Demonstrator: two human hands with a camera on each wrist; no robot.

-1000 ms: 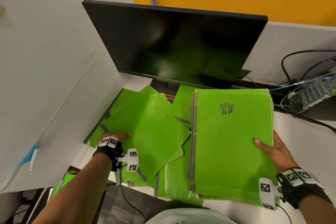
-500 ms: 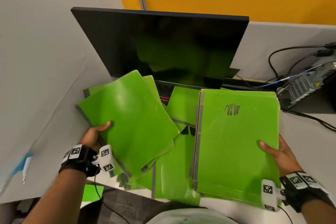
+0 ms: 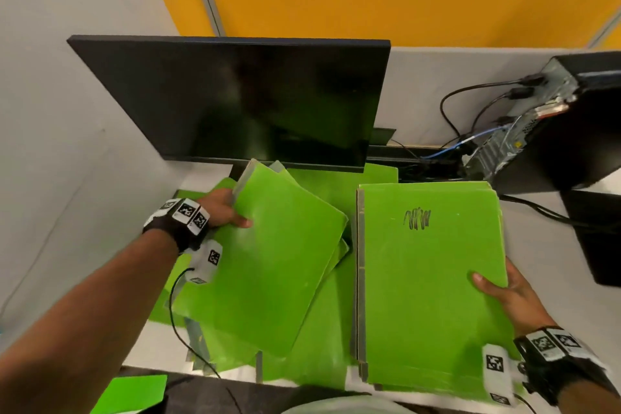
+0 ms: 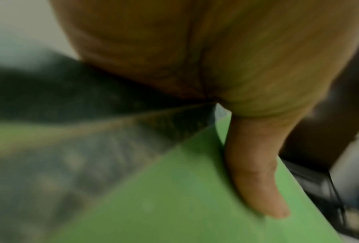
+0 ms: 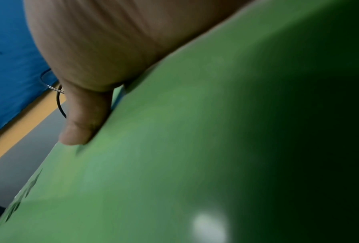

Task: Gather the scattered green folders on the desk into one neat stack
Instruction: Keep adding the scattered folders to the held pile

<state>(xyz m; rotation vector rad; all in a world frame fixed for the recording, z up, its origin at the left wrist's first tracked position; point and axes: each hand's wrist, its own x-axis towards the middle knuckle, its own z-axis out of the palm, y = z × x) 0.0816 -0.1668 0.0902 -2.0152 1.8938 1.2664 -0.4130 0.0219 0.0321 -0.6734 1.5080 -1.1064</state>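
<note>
Head view: nearest the camera, a stack of green folders (image 3: 426,279) is held at its right edge by the right hand (image 3: 510,296), thumb on the top cover and the other fingers hidden beneath. The top cover bears a black scribble (image 3: 417,219), and the grey spines are lined up along the stack's left side. In the right wrist view the thumb (image 5: 80,118) is seen pressed flat on the green cover (image 5: 195,148).

To the left, a tilted folder (image 3: 265,262) is gripped near its far left corner by the left hand (image 3: 223,210), thumb on top; this is confirmed in the blurred left wrist view, where the thumb (image 4: 255,172) lies on the green surface (image 4: 164,197). Beneath and between the two, more loose folders (image 3: 326,329) are spread overlapping on the white desk (image 3: 537,212).

Further back, a dark monitor (image 3: 255,101) stands. To its right, a computer case (image 3: 544,124) with attached cables (image 3: 470,118) is seen.
</note>
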